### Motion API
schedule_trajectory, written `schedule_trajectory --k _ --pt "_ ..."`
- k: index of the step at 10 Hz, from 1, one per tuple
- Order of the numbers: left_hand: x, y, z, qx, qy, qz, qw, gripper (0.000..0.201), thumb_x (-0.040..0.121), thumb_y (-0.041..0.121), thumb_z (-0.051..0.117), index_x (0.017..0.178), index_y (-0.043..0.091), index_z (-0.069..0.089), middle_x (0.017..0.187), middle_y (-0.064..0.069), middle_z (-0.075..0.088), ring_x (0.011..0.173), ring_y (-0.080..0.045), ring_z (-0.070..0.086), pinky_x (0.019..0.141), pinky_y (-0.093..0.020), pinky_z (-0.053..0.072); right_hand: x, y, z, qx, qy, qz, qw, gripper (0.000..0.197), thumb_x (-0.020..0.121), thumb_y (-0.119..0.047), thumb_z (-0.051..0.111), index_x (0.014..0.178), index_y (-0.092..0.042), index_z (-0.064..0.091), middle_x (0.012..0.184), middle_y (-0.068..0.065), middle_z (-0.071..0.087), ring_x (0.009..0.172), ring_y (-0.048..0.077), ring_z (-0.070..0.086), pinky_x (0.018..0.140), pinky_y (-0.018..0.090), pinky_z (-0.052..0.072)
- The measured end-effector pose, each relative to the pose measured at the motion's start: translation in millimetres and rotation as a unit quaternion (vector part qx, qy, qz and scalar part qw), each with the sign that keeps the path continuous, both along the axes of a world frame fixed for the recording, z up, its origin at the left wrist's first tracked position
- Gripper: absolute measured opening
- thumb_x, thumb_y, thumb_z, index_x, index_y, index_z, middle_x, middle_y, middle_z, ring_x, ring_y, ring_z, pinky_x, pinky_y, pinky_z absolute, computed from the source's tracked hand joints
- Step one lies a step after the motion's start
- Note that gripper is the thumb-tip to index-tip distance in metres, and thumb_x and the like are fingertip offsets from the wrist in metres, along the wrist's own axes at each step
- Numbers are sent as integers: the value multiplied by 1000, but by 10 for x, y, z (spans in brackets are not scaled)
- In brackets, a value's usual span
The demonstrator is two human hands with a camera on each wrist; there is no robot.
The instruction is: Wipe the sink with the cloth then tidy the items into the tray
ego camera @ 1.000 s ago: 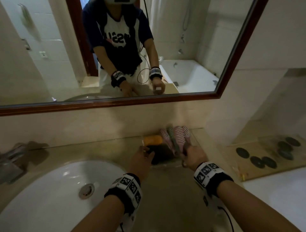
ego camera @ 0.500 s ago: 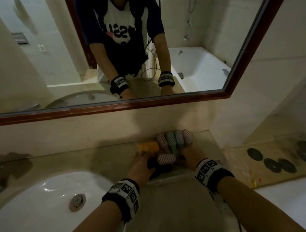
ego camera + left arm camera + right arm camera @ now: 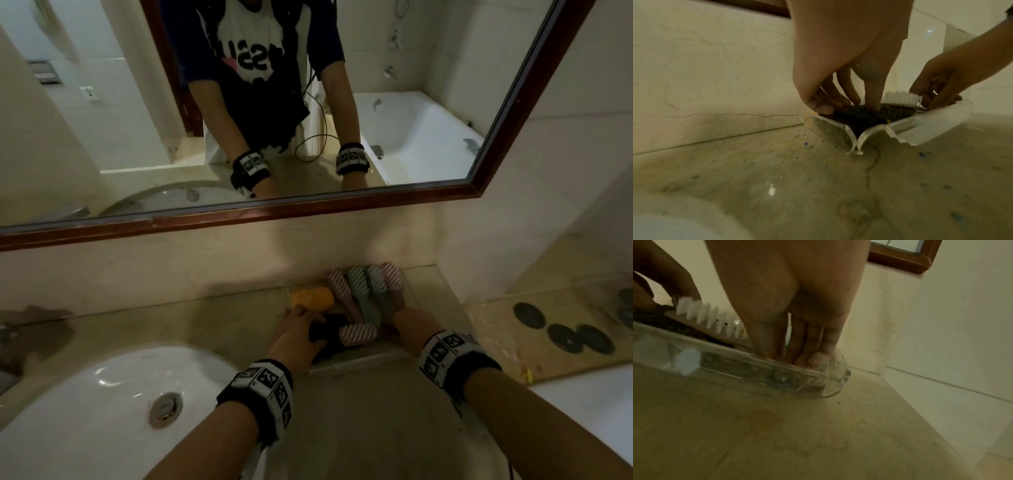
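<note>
Pressing dark cloth (image 3: 861, 113) into tray (image 3: 931, 123), left hand (image 3: 840, 65), wrist view only

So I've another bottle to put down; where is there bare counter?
Bare counter lies in front of the tray, between sink and both arms, and behind the sink along the wall. The tray is crowded: brushes, soap, cloth, both hands.

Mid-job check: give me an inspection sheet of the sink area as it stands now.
Surface: beige marble counter, speckled, cracked.
Job's things: clear tray holds dark cloth, orange soap, five brushes; white sink beside it.
Clutter: dark discs on the right ledge.
Hands: left hand presses the cloth; right hand reaches into the tray's right end.
Cables: nothing seen on the counter.
Surroundings: mirror, tiled walls.
</note>
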State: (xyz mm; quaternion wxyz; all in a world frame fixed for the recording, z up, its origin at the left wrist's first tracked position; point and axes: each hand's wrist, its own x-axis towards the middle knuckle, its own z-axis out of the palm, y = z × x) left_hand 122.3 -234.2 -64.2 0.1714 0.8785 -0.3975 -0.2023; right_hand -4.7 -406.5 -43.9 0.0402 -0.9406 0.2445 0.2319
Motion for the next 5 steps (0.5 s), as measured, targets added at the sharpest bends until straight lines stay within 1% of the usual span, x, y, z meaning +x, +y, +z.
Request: schedule_trajectory --k 1,2,3,4,5 --pt "3 12 17 5 6 -5 1000 38 87 26 61 124 23 56 134 -1 45 125 -23 41 108 -35 38 7 24 38 3 -5 -13 1000 31 96 -27 45 120 -13 60 120 14 62 111 31 60 90 34 48" --pt "-10 38 37 6 8 -15 1000 39 88 25 60 126 21 54 135 -1 44 126 -23 40 108 -33 37 23 37 73 10 -11 -24 1000 31 96 -27 47 120 -12 60 120 15 62 111 31 60 90 35 48" --pt "-19 84 77 -6 15 -16 1000 38 88 24 60 126 19 55 136 -2 45 127 -22 40 107 -32 37 18 96 167 2 -16 -20 1000 30 95 -23 49 119 -9 59 120 15 62 111 32 59 92 35 48" --pt "-34 173 98 -23 24 -1 999 36 88 23 59 124 18 57 134 -3 48 124 -22 45 103 -30 40 6 165 219 -2 -14 -14 1000 31 96 -18 46 121 -6 58 123 17 61 115 31 58 93 33 46" --pt "-31 269 148 -60 27 39 997 33 89 15 57 122 15 59 130 -6 50 116 -22 53 97 -27 43 5 294 369 0 -11 -21 1000 35 99 -17 40 127 -2 53 130 17 57 119 30 55 95 31 44"
